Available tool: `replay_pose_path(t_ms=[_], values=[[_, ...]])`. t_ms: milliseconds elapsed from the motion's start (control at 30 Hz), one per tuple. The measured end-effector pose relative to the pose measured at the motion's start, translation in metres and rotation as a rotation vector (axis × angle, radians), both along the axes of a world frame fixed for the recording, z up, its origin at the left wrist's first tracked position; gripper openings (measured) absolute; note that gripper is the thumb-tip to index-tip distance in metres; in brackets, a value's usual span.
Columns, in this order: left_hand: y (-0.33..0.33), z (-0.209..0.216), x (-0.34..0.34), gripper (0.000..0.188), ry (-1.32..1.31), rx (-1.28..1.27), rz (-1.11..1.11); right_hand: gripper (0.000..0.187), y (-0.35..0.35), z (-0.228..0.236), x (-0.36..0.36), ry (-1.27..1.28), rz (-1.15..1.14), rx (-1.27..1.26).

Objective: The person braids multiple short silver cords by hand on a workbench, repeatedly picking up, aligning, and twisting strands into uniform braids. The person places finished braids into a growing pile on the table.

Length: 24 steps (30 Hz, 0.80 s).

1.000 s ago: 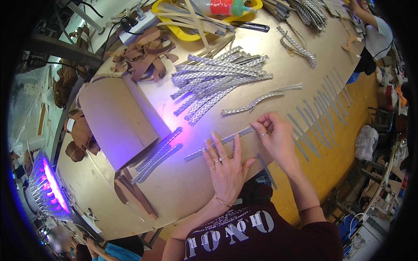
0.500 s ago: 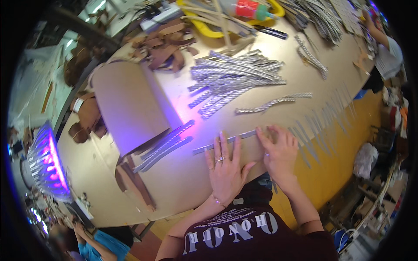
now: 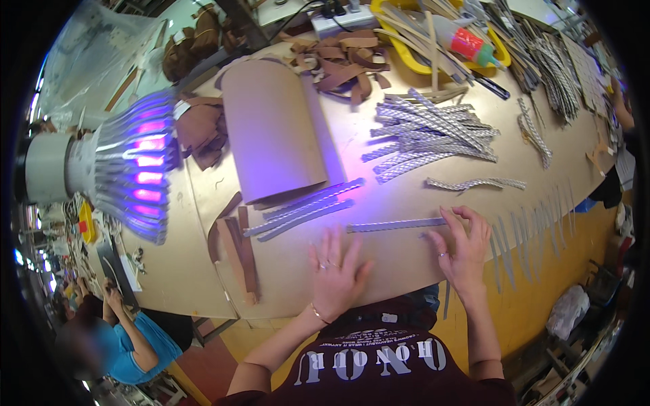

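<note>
"What's in hand over there?"
"That narrow braided strip (image 3: 396, 224), flat on the table (image 3: 403, 260), running left from the right hand's (image 3: 466, 250) fingertips. Nearly straight, slim, grey, with a silvery twist."
"Firmly held?"
"Can't tell. Thumb and forefinger curve about its end, parted, and I can't see whether they grip it. The left hand (image 3: 338, 274) is spread, blurred, just below the other end, with nothing in it that I can see."
"So which step?"
"Straightening and smoothing, I'd judge. The next move calls for a light pinch at the right end and a flat left palm so it won't skew."
"And around the grip?"
"Beyond it, a bent braid (image 3: 474, 183), then a heap of braided lengths (image 3: 433, 139). Off left, past the spread fingers, some loose strips (image 3: 318, 201), a curved brown board (image 3: 274, 128) and a purple-lit lamp (image 3: 132, 159)."
</note>
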<state>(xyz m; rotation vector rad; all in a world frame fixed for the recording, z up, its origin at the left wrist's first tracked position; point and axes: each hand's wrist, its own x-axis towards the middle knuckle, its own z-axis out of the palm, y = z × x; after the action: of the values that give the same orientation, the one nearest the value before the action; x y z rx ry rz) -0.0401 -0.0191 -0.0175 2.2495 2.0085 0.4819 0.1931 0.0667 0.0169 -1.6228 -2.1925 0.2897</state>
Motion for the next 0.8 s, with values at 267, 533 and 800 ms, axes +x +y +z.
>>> replay_pose_path(t_ms=[267,533,800], values=[[-0.032,0.003,0.021,0.041,-0.243,0.239,-0.129,0.026,0.022,-0.005,-0.037,0.068,0.387,-0.15],[-0.03,0.006,0.021,0.04,-0.244,0.383,-0.243,0.019,0.023,-0.017,-0.117,0.135,0.683,-0.067],[-0.012,0.013,0.028,0.034,-0.27,0.303,-0.208,0.018,0.057,0.016,-0.075,0.145,0.305,0.07]])
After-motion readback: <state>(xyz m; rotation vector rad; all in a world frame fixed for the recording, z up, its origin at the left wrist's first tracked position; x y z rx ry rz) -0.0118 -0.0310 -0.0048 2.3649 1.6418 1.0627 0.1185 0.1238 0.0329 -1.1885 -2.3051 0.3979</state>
